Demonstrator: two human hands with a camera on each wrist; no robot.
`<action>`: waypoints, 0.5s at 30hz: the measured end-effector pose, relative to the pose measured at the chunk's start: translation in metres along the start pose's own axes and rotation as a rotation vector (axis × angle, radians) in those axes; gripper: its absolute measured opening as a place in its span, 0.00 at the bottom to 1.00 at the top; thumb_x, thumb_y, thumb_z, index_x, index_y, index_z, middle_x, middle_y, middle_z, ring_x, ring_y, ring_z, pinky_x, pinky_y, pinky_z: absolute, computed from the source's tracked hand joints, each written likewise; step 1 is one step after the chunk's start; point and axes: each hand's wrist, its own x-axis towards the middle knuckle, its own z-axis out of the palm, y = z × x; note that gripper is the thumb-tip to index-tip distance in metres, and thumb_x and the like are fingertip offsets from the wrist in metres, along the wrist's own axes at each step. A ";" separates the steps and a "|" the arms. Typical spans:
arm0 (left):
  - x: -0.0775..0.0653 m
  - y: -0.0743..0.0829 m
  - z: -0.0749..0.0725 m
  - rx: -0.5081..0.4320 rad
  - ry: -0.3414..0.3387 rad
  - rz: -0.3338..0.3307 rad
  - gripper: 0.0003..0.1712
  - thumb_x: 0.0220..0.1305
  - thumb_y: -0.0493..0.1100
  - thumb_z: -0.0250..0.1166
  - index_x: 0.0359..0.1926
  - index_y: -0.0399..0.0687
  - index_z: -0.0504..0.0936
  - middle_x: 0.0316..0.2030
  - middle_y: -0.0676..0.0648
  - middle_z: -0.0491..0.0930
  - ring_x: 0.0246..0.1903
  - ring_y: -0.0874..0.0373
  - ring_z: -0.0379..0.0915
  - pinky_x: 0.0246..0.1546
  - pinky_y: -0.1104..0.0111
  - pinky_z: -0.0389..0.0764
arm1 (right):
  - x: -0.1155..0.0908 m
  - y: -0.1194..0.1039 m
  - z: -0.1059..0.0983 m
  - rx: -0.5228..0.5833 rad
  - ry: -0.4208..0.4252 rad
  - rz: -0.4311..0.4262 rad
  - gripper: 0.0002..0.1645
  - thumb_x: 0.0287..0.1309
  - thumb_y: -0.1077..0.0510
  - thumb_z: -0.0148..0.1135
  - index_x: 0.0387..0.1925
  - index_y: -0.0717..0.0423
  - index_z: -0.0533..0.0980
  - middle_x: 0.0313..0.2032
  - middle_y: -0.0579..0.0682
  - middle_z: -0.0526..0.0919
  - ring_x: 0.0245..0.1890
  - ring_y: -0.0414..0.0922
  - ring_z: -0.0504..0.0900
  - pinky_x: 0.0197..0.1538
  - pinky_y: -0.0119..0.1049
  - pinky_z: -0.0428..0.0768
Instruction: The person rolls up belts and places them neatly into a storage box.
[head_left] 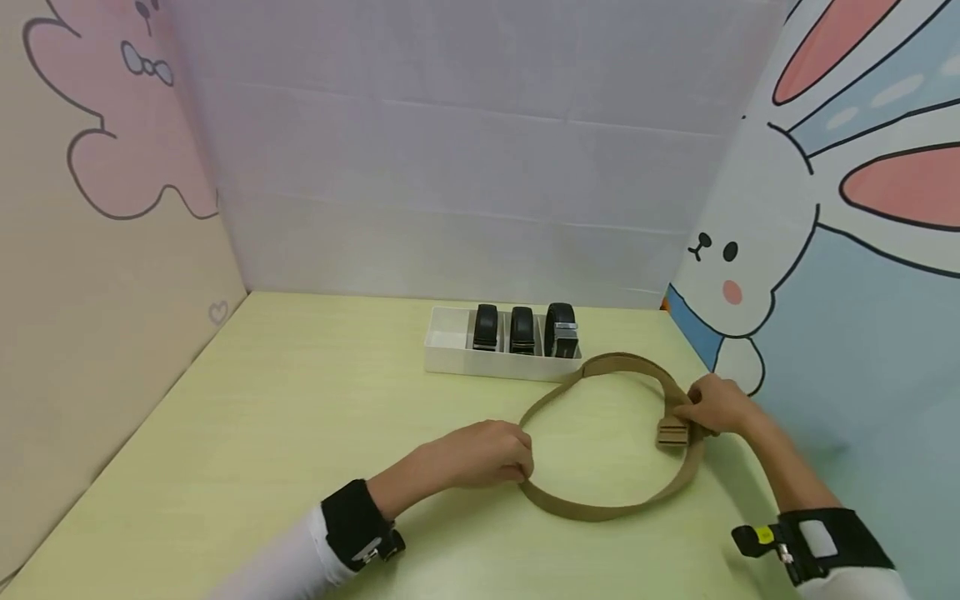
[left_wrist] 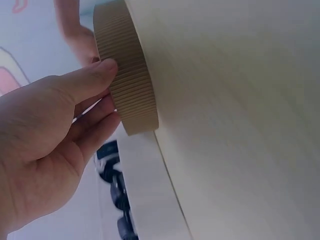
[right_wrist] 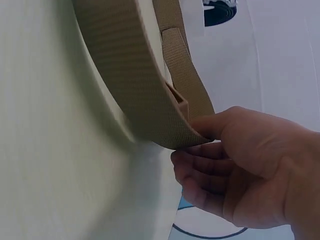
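Note:
A tan webbing belt (head_left: pixel 585 510) stands on its edge on the table, bent into a wide loop. Its tan buckle (head_left: pixel 672 432) lies at the inner right of the loop. My left hand (head_left: pixel 480 454) pinches the loop's left side, with the thumb over the ribbed strap (left_wrist: pixel 125 80) in the left wrist view. At the right side, near the buckle, my right hand (head_left: pixel 720 404) grips the strap between thumb and fingers. The right wrist view shows the strap (right_wrist: pixel 130 70) curving close above the tabletop, with the other fingers curled beneath it.
Behind the loop stands a white divided box (head_left: pixel 480 362). Three rolled black belts, one of them (head_left: pixel 485 327) nearest the left, stand in its compartments. The pale yellow table (head_left: pixel 300 417) meets a white back wall and printed side walls, the right one close to my right hand.

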 end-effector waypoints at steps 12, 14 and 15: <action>-0.113 -0.047 -0.039 0.013 0.040 -0.249 0.10 0.66 0.30 0.80 0.35 0.51 0.96 0.37 0.55 0.93 0.42 0.61 0.90 0.49 0.67 0.90 | -0.019 -0.113 0.031 0.072 -0.219 -0.102 0.22 0.75 0.59 0.65 0.20 0.53 0.79 0.13 0.44 0.77 0.11 0.38 0.71 0.21 0.36 0.74; -0.129 -0.060 -0.043 0.033 0.051 -0.305 0.09 0.65 0.29 0.80 0.36 0.49 0.97 0.38 0.53 0.93 0.42 0.57 0.91 0.46 0.66 0.91 | -0.020 -0.132 0.037 0.095 -0.249 -0.136 0.22 0.76 0.58 0.65 0.20 0.54 0.80 0.12 0.43 0.76 0.11 0.37 0.71 0.22 0.36 0.75; -0.135 -0.066 -0.046 0.045 0.051 -0.333 0.09 0.65 0.29 0.80 0.36 0.49 0.97 0.38 0.52 0.94 0.42 0.56 0.92 0.45 0.67 0.91 | -0.020 -0.142 0.041 0.105 -0.257 -0.148 0.22 0.76 0.57 0.65 0.21 0.54 0.81 0.12 0.42 0.76 0.11 0.37 0.71 0.21 0.36 0.75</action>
